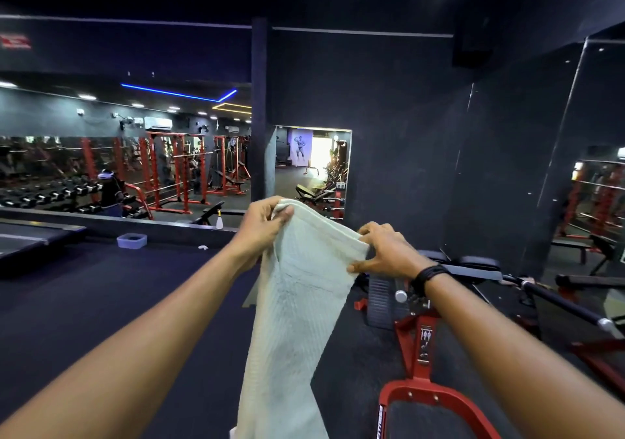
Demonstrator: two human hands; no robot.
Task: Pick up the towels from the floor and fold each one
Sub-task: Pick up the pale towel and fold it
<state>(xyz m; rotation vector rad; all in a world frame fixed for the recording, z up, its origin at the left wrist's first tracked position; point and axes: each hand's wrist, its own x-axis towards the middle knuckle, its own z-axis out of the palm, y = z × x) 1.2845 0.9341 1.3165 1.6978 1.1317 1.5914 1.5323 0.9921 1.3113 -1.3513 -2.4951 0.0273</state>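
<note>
Floor (101, 303): dark, matte, rubber-like surface. Directly on it: pale rectangular tub (132, 240) near the mirror-wall ledge; small white scrap (203, 247) just right of tub; red-framed weight machine (419, 364) at right, base resting on floor

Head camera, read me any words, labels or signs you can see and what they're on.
Nothing reads clearly.
Red sign on the upper left wall: blurred.
Sticker on the red machine frame: pictograms, print too small.
White lettering on the frame's base: cut off, illegible.
</note>
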